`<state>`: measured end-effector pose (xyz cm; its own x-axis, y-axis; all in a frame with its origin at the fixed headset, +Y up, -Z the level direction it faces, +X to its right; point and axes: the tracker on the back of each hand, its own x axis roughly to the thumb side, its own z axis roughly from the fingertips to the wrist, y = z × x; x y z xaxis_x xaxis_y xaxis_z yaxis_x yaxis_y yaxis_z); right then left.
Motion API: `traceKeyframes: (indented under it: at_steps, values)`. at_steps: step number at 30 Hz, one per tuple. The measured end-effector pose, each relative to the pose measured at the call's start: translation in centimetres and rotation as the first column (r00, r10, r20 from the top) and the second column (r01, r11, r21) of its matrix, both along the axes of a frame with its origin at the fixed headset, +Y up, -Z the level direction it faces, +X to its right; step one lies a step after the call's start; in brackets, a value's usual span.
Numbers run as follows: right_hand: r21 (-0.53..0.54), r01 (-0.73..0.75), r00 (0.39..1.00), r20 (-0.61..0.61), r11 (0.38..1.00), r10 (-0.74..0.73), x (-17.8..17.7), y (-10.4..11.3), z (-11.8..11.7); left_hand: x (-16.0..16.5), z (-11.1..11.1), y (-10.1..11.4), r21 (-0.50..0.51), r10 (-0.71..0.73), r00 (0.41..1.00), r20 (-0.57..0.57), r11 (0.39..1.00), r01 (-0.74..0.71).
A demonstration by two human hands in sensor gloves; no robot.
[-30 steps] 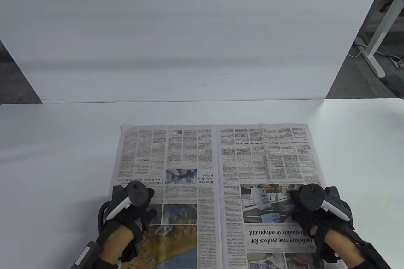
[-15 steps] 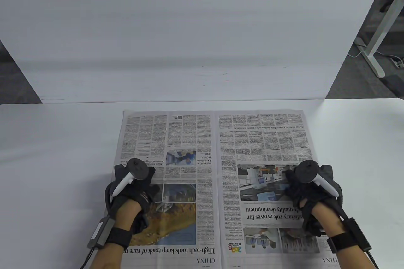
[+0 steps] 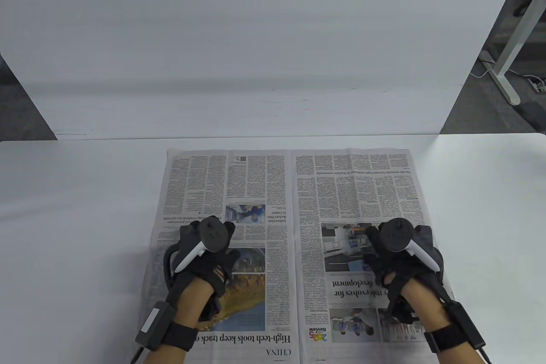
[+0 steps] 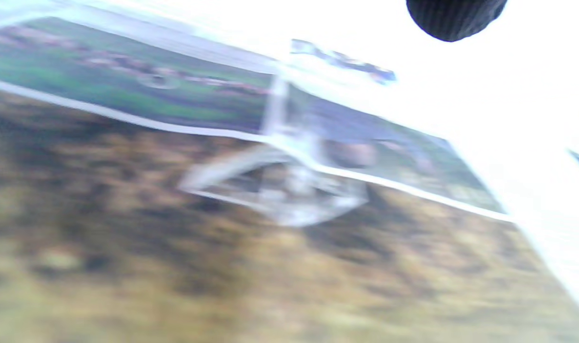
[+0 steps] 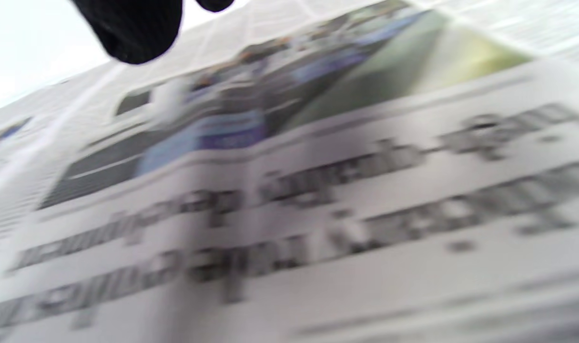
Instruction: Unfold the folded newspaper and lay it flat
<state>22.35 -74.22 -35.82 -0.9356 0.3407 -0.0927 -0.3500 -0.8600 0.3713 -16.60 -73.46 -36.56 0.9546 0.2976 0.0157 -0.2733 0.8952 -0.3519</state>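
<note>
I see the newspaper (image 3: 294, 210) spread open at the worktop's (image 3: 76, 210) near edge; my left hand (image 3: 204, 261) and right hand (image 3: 401, 261) lie on it, finger spread unreadable.

Both hands, left hand (image 3: 204, 259) and right hand (image 3: 394, 259), apparently slid inward.

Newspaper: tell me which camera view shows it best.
Table view: the newspaper lies open as a two-page spread, only its near edge cut off. The left wrist view shows a blurred patch of its brown photo; the right wrist view shows blurred headline text and a photo.
</note>
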Motion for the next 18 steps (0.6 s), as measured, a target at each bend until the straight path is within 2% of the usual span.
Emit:
traceKeyframes:
  at_steps: [3, 8, 12, 18]
  values:
    - [0.007, -0.001, 0.999, -0.034, 1.000, 0.001, -3.2, -0.2, 0.1, 3.3, 0.4, -0.3, -0.003, 0.007, 0.998, 0.065, 1.000, -0.007]
    - [-0.004, -0.006, 0.994, -0.106, 1.000, 0.005, -7.7, -1.5, 1.0, 7.7, 1.6, -2.3, -0.023, -0.057, 0.983, 0.173, 0.998, 0.062]
    - [0.014, -0.040, 0.988, -0.148, 0.999, 0.041, -10.3, -2.5, 1.4, 9.0, 1.3, -3.1, -0.043, -0.053, 0.983, 0.174, 0.997, 0.062]
    - [0.001, -0.058, 0.987, -0.153, 0.998, 0.057, -11.2, -3.6, 1.1, 9.0, 0.8, -3.7, -0.072, -0.045, 0.985, 0.169, 0.996, 0.058]
